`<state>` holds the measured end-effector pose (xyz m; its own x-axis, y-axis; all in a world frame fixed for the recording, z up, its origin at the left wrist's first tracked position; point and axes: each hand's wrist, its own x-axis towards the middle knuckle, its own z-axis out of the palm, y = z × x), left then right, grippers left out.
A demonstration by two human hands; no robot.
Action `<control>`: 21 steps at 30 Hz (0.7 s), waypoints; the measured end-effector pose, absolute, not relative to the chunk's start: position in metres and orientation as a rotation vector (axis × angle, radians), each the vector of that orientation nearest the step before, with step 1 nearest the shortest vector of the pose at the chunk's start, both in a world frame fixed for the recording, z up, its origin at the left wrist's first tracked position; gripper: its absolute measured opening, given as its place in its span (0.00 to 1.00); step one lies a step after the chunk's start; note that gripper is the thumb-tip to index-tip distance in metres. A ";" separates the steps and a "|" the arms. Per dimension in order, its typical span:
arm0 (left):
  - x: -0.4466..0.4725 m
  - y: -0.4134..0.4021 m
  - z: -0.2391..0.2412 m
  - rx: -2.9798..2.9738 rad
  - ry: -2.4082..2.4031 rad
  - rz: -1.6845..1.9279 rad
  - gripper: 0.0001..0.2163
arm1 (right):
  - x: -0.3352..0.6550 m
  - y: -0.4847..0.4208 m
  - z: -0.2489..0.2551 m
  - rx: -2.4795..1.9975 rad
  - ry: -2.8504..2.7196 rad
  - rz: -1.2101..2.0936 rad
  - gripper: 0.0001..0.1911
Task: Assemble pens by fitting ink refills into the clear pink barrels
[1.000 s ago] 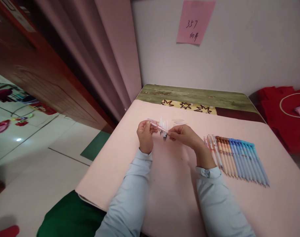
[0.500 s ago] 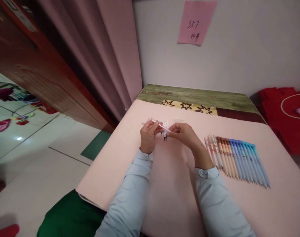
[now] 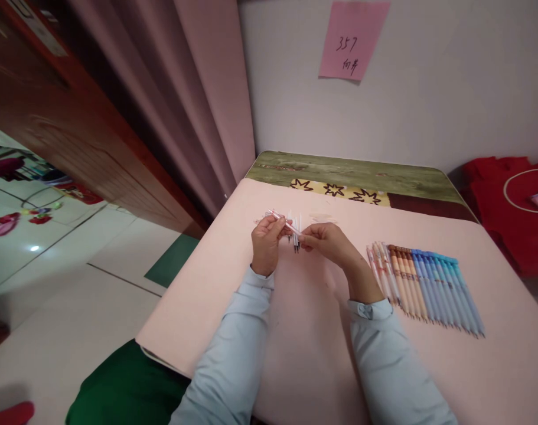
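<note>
My left hand (image 3: 267,243) is closed around a slim pink-and-white pen (image 3: 289,225), which slants down to the right over the table. At the pen's lower end, the fingers of my right hand (image 3: 325,241) are pinched together on it; the very tip is hidden by them. Beneath and just behind the pen lie several thin white pen refills (image 3: 296,247) with dark tips. Some pinkish pen parts lie partly hidden behind my left hand. Beyond my right hand is a small group of pale, thin pieces (image 3: 322,218), too faint to make out.
A neat row of pens (image 3: 426,289) in white, brown, blue and teal lies right of my right forearm. The pale pink cover (image 3: 304,330) spreads over the table, leaving a green wood-patterned strip (image 3: 361,168) at the back. A red bag (image 3: 503,218) stands beyond the right edge.
The fingers of my right hand have drawn in slightly at the pen's lower end. My left hand and the pen stay almost in place.
</note>
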<state>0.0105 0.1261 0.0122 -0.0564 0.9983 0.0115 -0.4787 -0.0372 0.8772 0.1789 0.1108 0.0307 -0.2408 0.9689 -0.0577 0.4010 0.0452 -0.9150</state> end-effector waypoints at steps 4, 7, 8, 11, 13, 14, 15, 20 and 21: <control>0.012 0.125 0.012 0.915 0.926 1.567 0.25 | 0.176 0.108 0.036 -1.442 -1.739 1.135 0.15; 0.014 0.124 0.013 1.014 0.989 1.590 0.28 | 0.175 0.107 0.036 -1.439 -1.773 1.189 0.16; 0.014 0.124 0.012 1.032 0.998 1.589 0.27 | 0.175 0.107 0.035 -1.435 -1.781 1.205 0.16; 0.015 0.124 0.011 1.060 0.989 1.577 0.22 | 0.175 0.107 0.033 -1.424 -1.814 1.227 0.15; 0.015 0.124 0.010 1.071 0.979 1.573 0.21 | 0.175 0.107 0.031 -1.434 -1.834 1.221 0.16; 0.015 0.124 0.010 1.076 0.978 1.574 0.20 | 0.175 0.107 0.031 -1.443 -1.836 1.215 0.16; 0.015 0.124 0.011 1.078 0.981 1.576 0.20 | 0.175 0.107 0.032 -1.450 -1.834 1.212 0.16; 0.016 0.122 0.014 1.078 0.986 1.589 0.29 | 0.176 0.107 0.036 -1.429 -1.823 1.228 0.16; 0.016 0.122 0.014 1.071 0.983 1.590 0.31 | 0.176 0.107 0.036 -1.421 -1.830 1.225 0.16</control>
